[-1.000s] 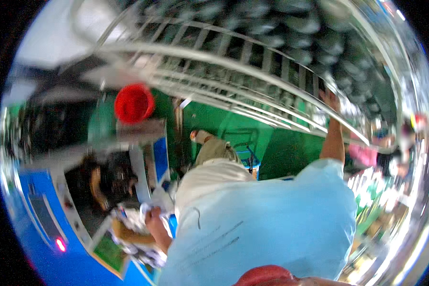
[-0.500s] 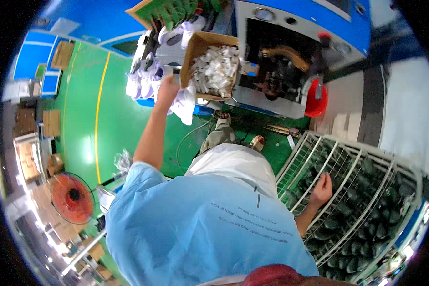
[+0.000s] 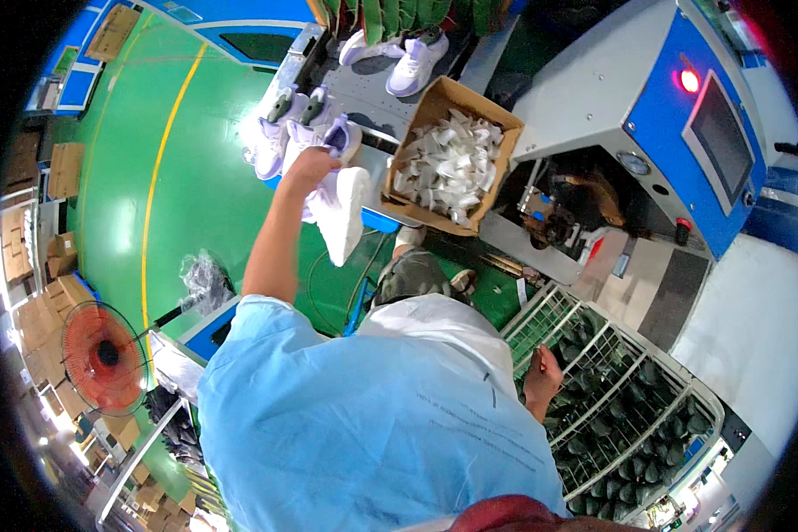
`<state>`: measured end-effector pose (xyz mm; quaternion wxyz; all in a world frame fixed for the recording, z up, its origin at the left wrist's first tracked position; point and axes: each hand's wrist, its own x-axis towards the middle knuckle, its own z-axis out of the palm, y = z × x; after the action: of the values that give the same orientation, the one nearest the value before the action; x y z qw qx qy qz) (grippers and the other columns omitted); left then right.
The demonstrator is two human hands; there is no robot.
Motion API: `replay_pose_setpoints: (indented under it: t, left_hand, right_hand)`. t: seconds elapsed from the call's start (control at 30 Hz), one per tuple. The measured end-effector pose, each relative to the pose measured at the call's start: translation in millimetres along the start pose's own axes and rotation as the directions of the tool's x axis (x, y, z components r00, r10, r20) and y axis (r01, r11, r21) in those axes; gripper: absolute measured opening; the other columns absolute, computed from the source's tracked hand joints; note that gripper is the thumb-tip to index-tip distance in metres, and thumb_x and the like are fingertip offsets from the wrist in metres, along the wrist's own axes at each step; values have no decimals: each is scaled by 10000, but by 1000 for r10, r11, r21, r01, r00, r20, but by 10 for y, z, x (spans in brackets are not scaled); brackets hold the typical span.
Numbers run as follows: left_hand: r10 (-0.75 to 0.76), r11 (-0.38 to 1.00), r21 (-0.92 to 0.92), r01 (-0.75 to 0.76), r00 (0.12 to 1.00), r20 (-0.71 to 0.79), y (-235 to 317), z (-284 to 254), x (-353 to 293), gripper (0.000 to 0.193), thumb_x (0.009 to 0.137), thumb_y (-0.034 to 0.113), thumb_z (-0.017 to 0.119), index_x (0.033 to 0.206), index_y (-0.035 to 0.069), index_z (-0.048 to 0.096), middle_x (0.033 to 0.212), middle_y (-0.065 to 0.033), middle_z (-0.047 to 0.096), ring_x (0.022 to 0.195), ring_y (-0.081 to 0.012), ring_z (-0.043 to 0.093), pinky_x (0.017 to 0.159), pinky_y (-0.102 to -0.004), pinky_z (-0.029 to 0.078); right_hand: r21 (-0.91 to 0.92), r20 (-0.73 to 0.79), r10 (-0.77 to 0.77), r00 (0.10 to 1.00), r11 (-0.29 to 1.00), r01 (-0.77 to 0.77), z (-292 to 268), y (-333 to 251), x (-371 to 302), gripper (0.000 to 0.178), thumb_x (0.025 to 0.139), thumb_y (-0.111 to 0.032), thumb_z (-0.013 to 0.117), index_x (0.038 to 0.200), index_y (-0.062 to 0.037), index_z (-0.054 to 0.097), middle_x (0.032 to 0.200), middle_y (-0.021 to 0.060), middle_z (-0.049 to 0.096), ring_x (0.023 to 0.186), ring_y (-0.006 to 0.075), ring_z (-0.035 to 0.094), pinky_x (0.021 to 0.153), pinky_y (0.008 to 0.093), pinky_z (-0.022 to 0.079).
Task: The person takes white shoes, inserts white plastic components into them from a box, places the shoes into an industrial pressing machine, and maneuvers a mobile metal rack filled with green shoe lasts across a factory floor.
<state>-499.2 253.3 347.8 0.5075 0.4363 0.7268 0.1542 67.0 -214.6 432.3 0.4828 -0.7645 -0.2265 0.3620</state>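
Note:
My left hand (image 3: 313, 168) reaches out to the far left and is closed on a white sneaker (image 3: 340, 220) with pale lavender parts. The sneaker hangs with its sole toward the box side. Right beside that hand, more white and lavender sneakers (image 3: 279, 137) stand in a cluster at the edge of the bench. My right hand (image 3: 543, 379) is over the near left part of a wire rack (image 3: 585, 355), its fingers curled together. Something small and dark shows at its fingertips, too little of it to name.
A cardboard box (image 3: 496, 191) of crumpled white pieces sits between the bench and a blue-and-grey machine (image 3: 594, 97) with a red light. Dark, rounded pieces (image 3: 647, 443) fill the rack. An orange fan (image 3: 106, 359) stands left, near a clear plastic bag (image 3: 206, 282) on the green floor (image 3: 213, 204).
My view has turned, and the box and machine sit differently in it. The sneaker in my left hand hangs lower, with its sole more visible. My right hand has drawn in toward my body.

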Motion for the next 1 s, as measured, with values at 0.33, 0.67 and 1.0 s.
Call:
replay_pose_setpoints:
  t: [0.33, 0.67, 1.0]
  left_hand:
    - [-2, 875, 478, 70, 990, -140, 347, 754, 466, 392, 856, 262, 616, 1103, -18, 734, 1224, -255, 684, 1168, -402, 655, 976, -476, 527]
    - [97, 993, -67, -94, 994, 52, -193, 254, -1994, 603, 891, 519, 643, 1231, 22, 675, 1138, -184, 723, 1018, -344, 688, 864, -438, 537]
    - [-1, 965, 249, -82, 949, 315, -257, 591, -4271, 780, 868, 697, 589, 1295, 47, 652, 1259, -217, 669, 1172, -386, 622, 978, -451, 486]
  right_hand:
    - [-636, 297, -168, 940, 699, 326, 706, -537, -18, 297, 930, -87, 733, 1221, -49, 692, 953, 140, 753, 830, 232, 722, 742, 319, 558]
    - [-672, 459, -109, 881, 606, 426, 390, -99, 624, 422, 984, -252, 652, 1309, 17, 631, 986, 98, 750, 888, 167, 685, 814, 298, 524]
    - [-585, 765, 34, 643, 454, 672, 916, -728, 1230, 419, 962, -222, 662, 1313, 6, 643, 1145, 182, 727, 1012, 247, 691, 896, 356, 524]
